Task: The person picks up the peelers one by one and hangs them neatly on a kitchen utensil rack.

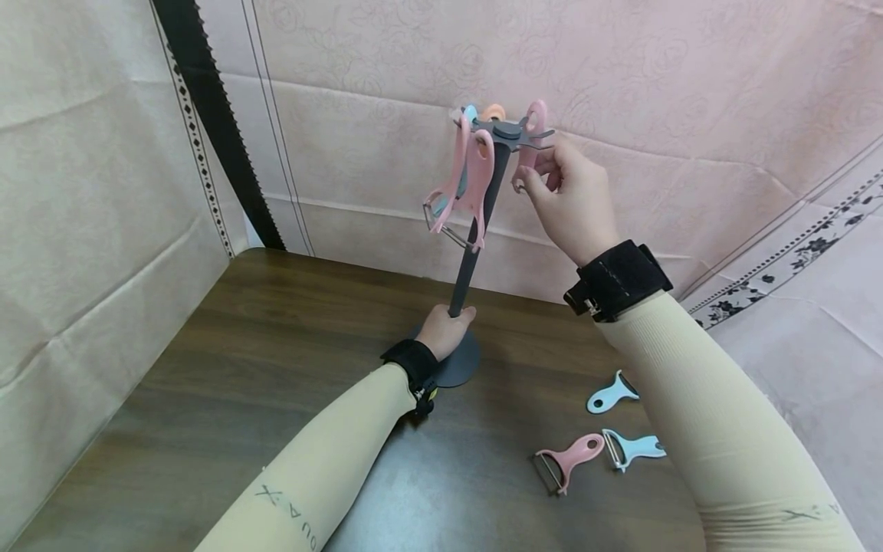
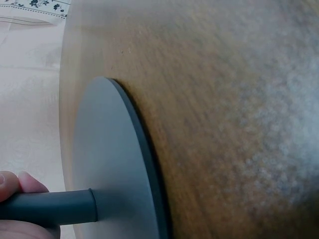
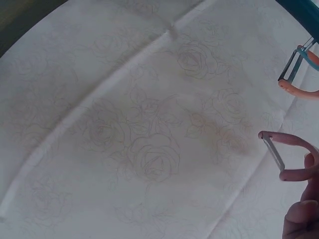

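A dark grey stand with a pole [image 1: 465,272] and a hook ring [image 1: 507,131] on top rises from its round base [image 1: 461,364] on the table. My left hand [image 1: 440,331] grips the pole low down, just above the base. With thumb and fingers, my right hand [image 1: 578,201] pinches a pink peeler [image 1: 536,116] at the right side of the hook ring, its holed handle end up among the hooks. In the right wrist view its blade end [image 3: 296,175] points away from my fingertips. Two pink peelers [image 1: 479,172] hang at the left, with a blue peeler [image 1: 470,113] and an orange peeler [image 1: 493,113] behind.
On the wooden table [image 1: 276,368] at the right lie a pink peeler [image 1: 571,460] and two blue peelers, one nearer [image 1: 638,447] and one farther [image 1: 610,396], beside my right forearm. A pale patterned cloth [image 1: 359,153] hangs behind the table.
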The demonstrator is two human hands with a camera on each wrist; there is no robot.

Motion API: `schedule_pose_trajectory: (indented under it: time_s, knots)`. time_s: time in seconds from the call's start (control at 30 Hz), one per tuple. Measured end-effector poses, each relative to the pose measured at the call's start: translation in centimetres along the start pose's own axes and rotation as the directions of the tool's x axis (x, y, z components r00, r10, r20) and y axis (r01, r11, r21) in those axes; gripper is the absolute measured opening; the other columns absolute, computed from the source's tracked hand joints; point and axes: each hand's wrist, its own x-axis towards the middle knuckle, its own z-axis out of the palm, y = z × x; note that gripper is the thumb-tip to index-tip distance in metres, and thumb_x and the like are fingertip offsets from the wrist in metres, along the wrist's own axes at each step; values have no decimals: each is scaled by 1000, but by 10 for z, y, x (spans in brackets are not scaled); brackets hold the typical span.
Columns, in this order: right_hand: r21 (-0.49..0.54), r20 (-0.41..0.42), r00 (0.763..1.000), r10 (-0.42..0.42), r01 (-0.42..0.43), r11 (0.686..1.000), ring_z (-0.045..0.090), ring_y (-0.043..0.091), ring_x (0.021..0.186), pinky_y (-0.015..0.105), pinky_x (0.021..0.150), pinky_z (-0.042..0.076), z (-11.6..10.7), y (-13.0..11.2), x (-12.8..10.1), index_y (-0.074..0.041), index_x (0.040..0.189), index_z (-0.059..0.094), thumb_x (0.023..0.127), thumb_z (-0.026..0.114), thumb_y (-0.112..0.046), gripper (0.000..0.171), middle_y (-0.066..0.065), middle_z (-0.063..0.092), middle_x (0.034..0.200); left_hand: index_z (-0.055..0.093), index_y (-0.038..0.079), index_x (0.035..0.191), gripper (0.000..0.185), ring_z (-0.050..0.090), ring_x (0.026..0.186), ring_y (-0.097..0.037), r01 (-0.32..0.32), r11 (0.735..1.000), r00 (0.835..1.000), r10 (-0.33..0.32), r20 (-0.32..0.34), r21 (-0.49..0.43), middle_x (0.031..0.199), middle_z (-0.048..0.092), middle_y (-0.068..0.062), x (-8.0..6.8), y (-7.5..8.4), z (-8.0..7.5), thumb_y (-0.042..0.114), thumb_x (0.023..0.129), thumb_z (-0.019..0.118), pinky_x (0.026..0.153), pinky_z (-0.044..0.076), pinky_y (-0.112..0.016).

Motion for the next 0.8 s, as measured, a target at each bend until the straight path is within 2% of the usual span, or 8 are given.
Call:
schedule_pose_trajectory:
  time_s: [0.23, 0.47, 0.67, 0.8]
  knots:
    - [-29, 5, 999, -36, 36, 999, 50, 10, 77, 24, 70, 37, -1, -1, 4, -11, 105, 65, 95, 60, -25, 18, -1, 67, 92, 39, 16, 58, 51, 43, 67, -21, 10, 1000, 1000, -10, 10, 3, 62, 32, 2, 0, 1, -1, 46, 98, 49, 64, 29, -34]
    - [-30, 23, 997, -75, 76, 997, 51, 13, 82, 27, 75, 36, -1, -4, 4, -9, 106, 65, 96, 60, -23, 18, 1, 68, 94, 40, 17, 61, 49, 54, 91, -23, 7, 1000, 1000, -7, 15, -11, 72, 37, 0, -3, 2, -1, 48, 98, 49, 79, 37, -37]
    - [-47, 49, 998, -44, 46, 998, 51, 20, 83, 29, 72, 35, 0, -2, 0, -6, 104, 65, 96, 59, -24, 21, 4, 64, 92, 42, 16, 62, 47, 54, 94, -24, 2, 1000, 1000, -2, 4, -10, 77, 42, 0, -3, 2, -1, 45, 98, 50, 84, 39, -39]
    - [-40, 58, 997, -42, 44, 998, 51, 21, 85, 29, 72, 35, 1, 0, -2, -6, 105, 65, 96, 59, -25, 21, 4, 64, 93, 43, 16, 64, 46, 54, 93, -24, 7, 1000, 1000, -7, -1, -9, 78, 43, 0, -3, 2, -1, 46, 98, 49, 82, 38, -39]
